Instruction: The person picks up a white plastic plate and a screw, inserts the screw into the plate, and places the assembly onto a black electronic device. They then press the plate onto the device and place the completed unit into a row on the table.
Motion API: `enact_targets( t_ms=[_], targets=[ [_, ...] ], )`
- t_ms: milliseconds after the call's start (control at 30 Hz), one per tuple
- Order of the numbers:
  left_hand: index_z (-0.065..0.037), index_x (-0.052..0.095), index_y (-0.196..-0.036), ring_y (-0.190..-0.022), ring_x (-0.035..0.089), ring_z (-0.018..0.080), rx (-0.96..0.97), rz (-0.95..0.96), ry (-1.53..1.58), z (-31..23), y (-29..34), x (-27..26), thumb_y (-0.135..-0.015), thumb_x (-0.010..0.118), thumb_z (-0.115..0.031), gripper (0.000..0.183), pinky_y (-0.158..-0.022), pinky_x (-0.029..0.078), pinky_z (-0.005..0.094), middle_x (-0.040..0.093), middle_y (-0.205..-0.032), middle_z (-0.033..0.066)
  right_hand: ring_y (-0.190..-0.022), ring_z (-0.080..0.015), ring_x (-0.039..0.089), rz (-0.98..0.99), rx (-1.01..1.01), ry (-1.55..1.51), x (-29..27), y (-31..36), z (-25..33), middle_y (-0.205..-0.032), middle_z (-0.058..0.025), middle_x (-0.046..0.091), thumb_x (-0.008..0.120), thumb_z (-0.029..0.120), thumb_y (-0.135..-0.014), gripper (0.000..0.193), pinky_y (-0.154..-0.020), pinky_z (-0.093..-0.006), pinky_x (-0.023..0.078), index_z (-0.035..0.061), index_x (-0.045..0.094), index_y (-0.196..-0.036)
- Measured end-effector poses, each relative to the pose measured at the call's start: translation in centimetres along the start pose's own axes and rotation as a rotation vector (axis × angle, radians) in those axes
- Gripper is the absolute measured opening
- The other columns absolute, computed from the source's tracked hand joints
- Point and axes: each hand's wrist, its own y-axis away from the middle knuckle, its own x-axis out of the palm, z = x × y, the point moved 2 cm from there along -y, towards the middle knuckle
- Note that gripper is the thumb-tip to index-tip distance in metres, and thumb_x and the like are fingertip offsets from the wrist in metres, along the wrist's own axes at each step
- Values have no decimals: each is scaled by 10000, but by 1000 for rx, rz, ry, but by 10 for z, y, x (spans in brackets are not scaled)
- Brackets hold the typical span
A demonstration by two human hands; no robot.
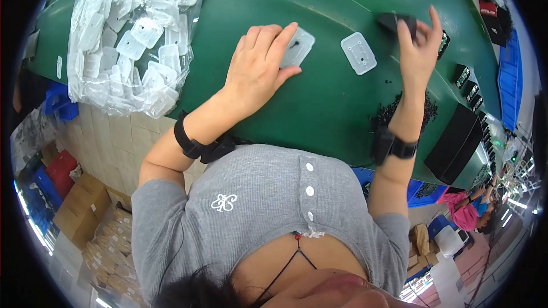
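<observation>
My left hand (257,57) grips a translucent white plastic cover (300,47) on the green table, its thumb and forefinger along the edges. Something small and dark shows on that cover. A second rounded white cover (358,53) with small holes lies flat between my hands. Farther right, my right hand (418,45) is raised with the forefinger stretched up. A dark, motion-blurred plastic part (398,24) sits between its thumb and curled fingers, which partly hide it. Below, a heap of small black screws or similar bits (390,111) lies by my right forearm.
A clear plastic bag (85,37) full of white covers lies at the left. Several black housings with green circuit boards (462,77) line the right side, near a black box (455,144) and a blue tray (510,80). Another person (465,211) is at the lower right.
</observation>
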Motion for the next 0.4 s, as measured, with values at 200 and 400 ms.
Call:
enact_targets(
  t_ms=[200,400],
  targets=[
    [-65,545,-1268,-1138,526,272,247,31,-26,12,-15,-5,-764,665,0,522,-910,439,391,602,-1192,79,-1057,-156,584,92,-90,286,-35,39,-26,-1203,-76,551,696,59,-860,402,-883,-285,497,32,599,-1249],
    [-123,538,-1323,-1215,503,290,145,-40,281,18,-15,-12,-816,586,13,527,-1012,406,402,582,-1301,82,-1162,-213,545,263,-337,195,-8,57,26,-1287,-97,531,664,71,-902,357,-986,-313,458,80,616,-1256]
  ],
)
